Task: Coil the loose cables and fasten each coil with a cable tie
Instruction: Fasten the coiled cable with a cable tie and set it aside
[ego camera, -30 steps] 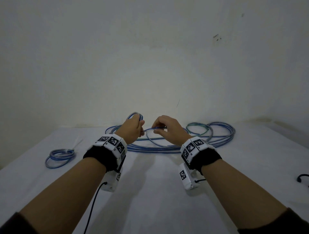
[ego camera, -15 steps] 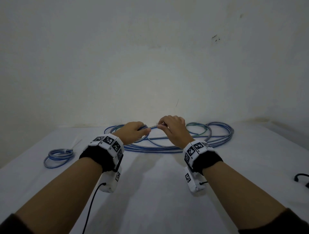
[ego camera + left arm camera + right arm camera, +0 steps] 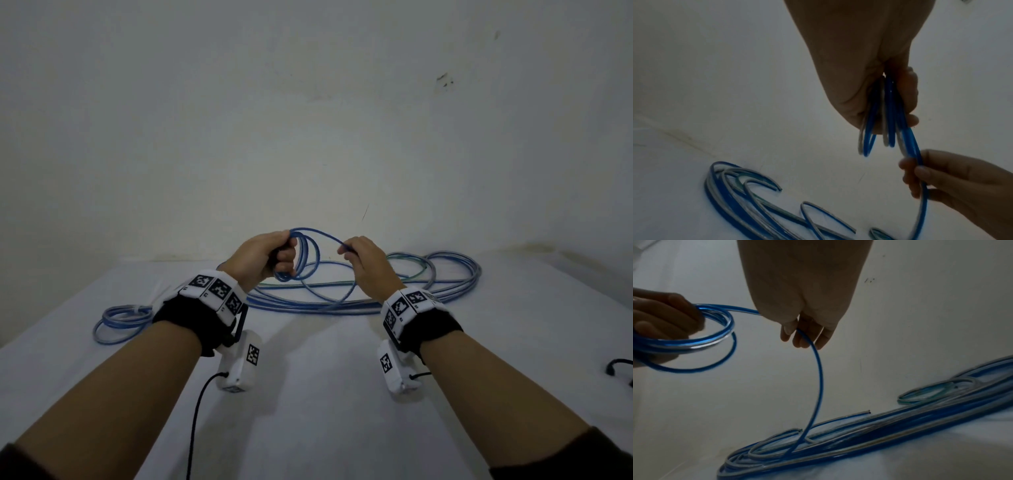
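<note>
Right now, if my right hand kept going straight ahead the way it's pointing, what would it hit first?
Probably the white wall. The right hand points forward and up, above the loose blue cables on the table; nothing else shows in that line, though depth is unclear.

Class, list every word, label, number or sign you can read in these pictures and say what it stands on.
No readable words, brands or numbers.
Left wrist band: black-and-white square code markers, no letters legible.
Right wrist band: the same markers; tiny marks beside them too small to read.
Blue cable: no print visible.

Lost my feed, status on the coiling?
Left hand grips coil. Right hand pinches the cable feeding it. Loose pile on table, no snag seen.
</note>
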